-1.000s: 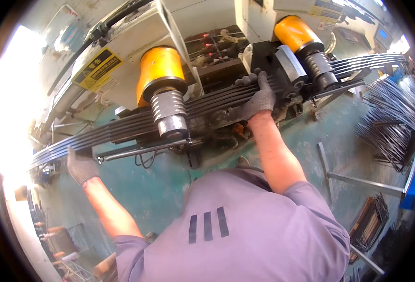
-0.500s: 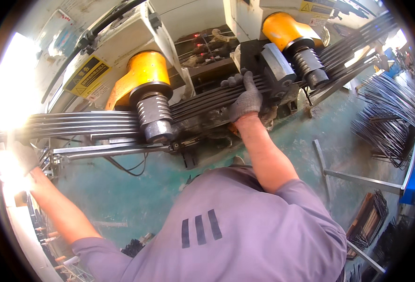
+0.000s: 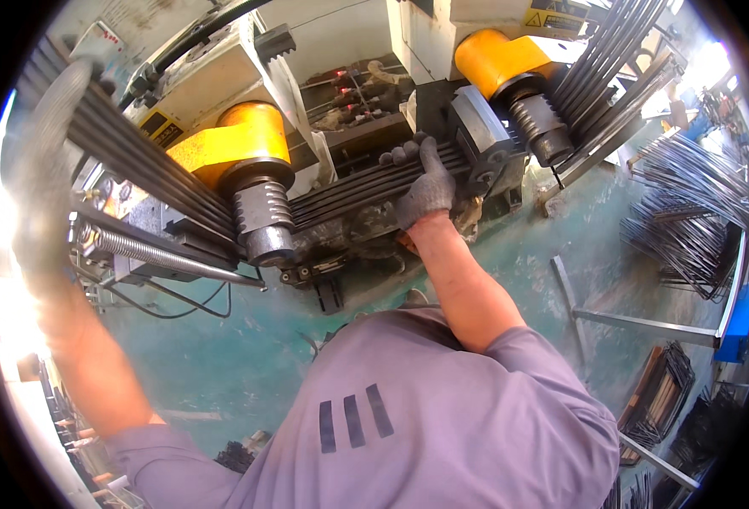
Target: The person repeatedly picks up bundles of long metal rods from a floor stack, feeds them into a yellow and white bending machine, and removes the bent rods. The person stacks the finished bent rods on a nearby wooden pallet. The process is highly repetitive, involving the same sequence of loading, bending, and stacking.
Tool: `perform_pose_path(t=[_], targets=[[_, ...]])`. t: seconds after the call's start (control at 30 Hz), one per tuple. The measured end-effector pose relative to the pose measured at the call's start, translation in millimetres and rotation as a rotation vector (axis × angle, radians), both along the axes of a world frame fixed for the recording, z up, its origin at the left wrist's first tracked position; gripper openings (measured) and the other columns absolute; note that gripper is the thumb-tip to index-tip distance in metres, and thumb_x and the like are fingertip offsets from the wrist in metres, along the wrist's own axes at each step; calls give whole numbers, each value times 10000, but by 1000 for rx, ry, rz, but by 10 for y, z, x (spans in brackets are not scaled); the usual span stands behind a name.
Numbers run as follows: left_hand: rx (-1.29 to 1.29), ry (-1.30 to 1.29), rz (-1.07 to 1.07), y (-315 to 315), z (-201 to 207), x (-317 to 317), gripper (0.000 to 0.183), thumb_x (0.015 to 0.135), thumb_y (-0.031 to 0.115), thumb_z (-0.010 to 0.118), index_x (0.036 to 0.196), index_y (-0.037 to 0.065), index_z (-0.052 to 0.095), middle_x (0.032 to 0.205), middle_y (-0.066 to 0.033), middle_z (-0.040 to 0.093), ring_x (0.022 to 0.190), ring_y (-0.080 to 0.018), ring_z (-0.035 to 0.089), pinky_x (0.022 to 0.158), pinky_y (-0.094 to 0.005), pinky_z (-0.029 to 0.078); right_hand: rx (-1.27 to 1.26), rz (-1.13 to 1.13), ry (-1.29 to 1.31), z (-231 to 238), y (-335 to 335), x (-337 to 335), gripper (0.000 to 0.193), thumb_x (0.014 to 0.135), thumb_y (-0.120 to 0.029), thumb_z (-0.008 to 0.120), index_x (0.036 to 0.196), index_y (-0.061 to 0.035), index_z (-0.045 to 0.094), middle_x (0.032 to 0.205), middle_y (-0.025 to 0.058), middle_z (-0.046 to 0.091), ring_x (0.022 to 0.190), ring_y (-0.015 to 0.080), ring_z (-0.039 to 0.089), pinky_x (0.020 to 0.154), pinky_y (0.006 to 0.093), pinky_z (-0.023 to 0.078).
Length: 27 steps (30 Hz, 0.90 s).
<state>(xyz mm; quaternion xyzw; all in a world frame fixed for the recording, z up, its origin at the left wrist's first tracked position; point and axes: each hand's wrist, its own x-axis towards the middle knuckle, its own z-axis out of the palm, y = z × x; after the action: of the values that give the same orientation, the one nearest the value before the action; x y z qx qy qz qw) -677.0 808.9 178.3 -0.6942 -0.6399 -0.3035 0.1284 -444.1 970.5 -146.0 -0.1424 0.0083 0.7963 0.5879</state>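
A row of several dark metal rods [image 3: 340, 197] runs through a bending machine, passing behind two ribbed steel rollers, the left roller [image 3: 262, 216] and the right roller [image 3: 540, 123]. Past each roller the rods slant up and away. My right hand [image 3: 425, 187], in a grey glove, is closed over the middle stretch of rods, left of a steel block [image 3: 480, 127]. At the far left my gloved left hand [image 3: 48, 170] is raised beside the upturned rod ends [image 3: 150, 174]. Motion blur and glare hide its fingers and whether it touches them.
Yellow arms [image 3: 239, 136] carry the rollers on the white machine body. Below the left rods sits a coil spring [image 3: 128, 246] on a bar. Bundles of thin rods [image 3: 688, 212] lie at the right near a metal frame [image 3: 637, 327]. Green floor [image 3: 510, 271] lies between.
The left rods have swung from nearly level to a steep upward slant, and the right ones tilt up more. My left hand has risen alongside. My right hand keeps its hold on the rods.
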Motion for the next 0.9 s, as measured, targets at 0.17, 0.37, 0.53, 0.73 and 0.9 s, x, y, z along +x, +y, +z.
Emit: perform_pose_path(t=[0.17, 0.37, 0.53, 0.73, 0.9], targets=[[45, -254, 171, 93, -35, 215, 361, 958, 340, 600, 1121, 26, 670, 976, -89, 679, 943, -159, 650, 927, -311, 458, 68, 33, 32, -48, 7, 29, 138, 1031, -212, 502, 1029, -78, 535, 749, 17, 461, 708, 189, 481, 794, 399, 486], [-4, -270, 257, 68, 67, 179, 347, 977, 315, 577, 1119, 16, 682, 979, -98, 686, 993, -185, 658, 978, -317, 447, 28, 60, 32, -5, -49, -12, 119, 1017, -193, 531, 1044, -78, 539, 753, 25, 488, 715, 201, 513, 802, 421, 508], [131, -54, 142, 190, 142, 93, 319, 956, 266, 590, 1131, 20, 691, 1050, -98, 716, 996, -187, 674, 966, -326, 470, 44, 57, 67, -74, 5, 31, 139, 1022, -213, 523, 1054, -79, 540, 771, 26, 493, 732, 208, 517, 824, 438, 520], [137, 316, 134, 291, 445, 23, 218, 931, 121, 514, 947, -5, 691, 911, -160, 714, 760, -202, 672, 684, -303, 502, 107, 63, 38, -121, 11, 25, 157, 1031, -215, 503, 1086, -69, 518, 784, 36, 484, 736, 213, 506, 863, 458, 505], [89, 476, 264, 303, 408, 54, 205, 928, 80, 513, 923, -3, 701, 893, -167, 721, 743, -210, 688, 666, -301, 527, 113, 61, -5, -116, 18, 38, 159, 1037, -213, 490, 1084, -63, 515, 787, 29, 485, 744, 202, 505, 874, 461, 498]])
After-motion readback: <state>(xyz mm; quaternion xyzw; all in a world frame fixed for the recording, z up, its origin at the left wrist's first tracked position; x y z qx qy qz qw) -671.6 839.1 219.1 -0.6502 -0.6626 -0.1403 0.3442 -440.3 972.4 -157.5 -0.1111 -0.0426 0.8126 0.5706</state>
